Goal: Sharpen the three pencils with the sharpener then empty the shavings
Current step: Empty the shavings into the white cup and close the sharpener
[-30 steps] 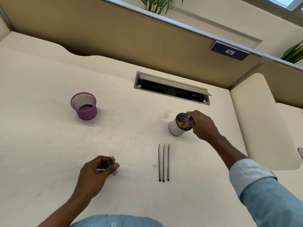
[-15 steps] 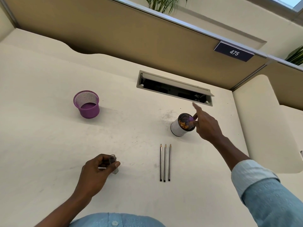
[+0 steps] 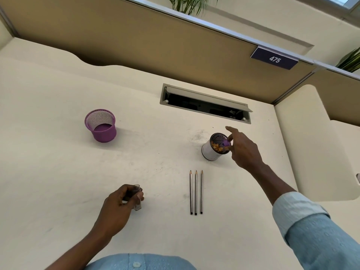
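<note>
Three sharpened pencils (image 3: 196, 192) lie side by side on the desk, tips pointing away from me. My left hand (image 3: 118, 205) grips a small clear sharpener casing (image 3: 137, 199) standing on the desk at the lower left. My right hand (image 3: 242, 148) holds a small purple sharpener part (image 3: 226, 142) over the mouth of a white cup (image 3: 211, 151), index finger stretched out. The cup holds orange-brown shavings (image 3: 217, 146).
A purple mesh cup (image 3: 101, 125) stands at the back left. A cable slot (image 3: 204, 103) with a raised flap is set into the desk behind the white cup. A tan partition with a "475" sign (image 3: 274, 59) rises at the back.
My right hand's index finger has lifted and stretched out above the white cup while still pinching the purple part. My left hand and the pencils have stayed put.
</note>
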A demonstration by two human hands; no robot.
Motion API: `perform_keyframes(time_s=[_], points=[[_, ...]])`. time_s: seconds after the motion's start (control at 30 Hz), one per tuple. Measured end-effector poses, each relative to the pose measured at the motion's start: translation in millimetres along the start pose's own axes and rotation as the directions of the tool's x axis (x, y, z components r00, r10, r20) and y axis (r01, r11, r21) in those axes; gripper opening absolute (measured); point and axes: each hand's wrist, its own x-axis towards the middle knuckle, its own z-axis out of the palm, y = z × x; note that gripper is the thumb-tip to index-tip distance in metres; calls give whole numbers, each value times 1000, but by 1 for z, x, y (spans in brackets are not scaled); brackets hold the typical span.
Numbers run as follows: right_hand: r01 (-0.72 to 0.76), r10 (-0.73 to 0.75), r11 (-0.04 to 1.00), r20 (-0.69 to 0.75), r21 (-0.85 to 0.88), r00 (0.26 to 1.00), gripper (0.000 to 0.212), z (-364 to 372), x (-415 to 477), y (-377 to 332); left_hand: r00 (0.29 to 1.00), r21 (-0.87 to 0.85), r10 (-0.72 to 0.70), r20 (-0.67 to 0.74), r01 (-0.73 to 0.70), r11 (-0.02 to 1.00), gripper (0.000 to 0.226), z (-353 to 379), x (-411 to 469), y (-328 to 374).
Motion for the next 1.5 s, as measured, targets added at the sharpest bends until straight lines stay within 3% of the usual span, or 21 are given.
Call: perform_keyframes(time_s=[0.07,0.17,0.3,0.37,0.5,0.63,0.83,0.97,1.1,1.2,1.3,1.5], points=[[6,-6,1000,-29,-15,1000,80,-1,-1,2,1000,11,1,8,-1,1000,9,0,0,0],[62,-65,997,-60,-52,996,39,-1,-3,6,1000,15,3,15,-3,1000,8,1,-2,1],[-75,94,976,-82,204,992,35,3,-3,4,1000,19,11,8,-11,1000,8,0,-3,3],[-158,217,870,-73,467,973,28,2,-2,0,1000,15,20,3,-20,1000,10,0,-5,5],[-191,321,494,26,848,947,30,-7,-14,-15,998,-18,56,22,-56,998,22,-3,-8,10],[-111,215,251,56,962,975,27,-12,-37,-46,989,-19,150,21,-149,989,26,-4,-12,19],[-116,93,81,109,990,990,31,-2,-76,-112,959,-31,283,28,-282,959,29,1,-22,37],[-149,19,63,148,987,989,29,5,-105,-151,965,-93,256,54,-251,964,23,1,-33,47],[-184,-69,86,190,979,979,30,10,-129,-178,982,-263,59,181,-10,965,8,-1,-44,55],[-178,-120,143,196,973,973,32,8,-139,-187,972,-393,-44,233,135,910,29,2,-53,59],[-143,-160,187,174,972,972,33,4,-145,-194,946,-467,-60,318,212,858,52,2,-61,60],[4,-275,282,77,959,958,30,-4,-147,-197,902,-501,-39,431,275,821,57,7,-75,61]])
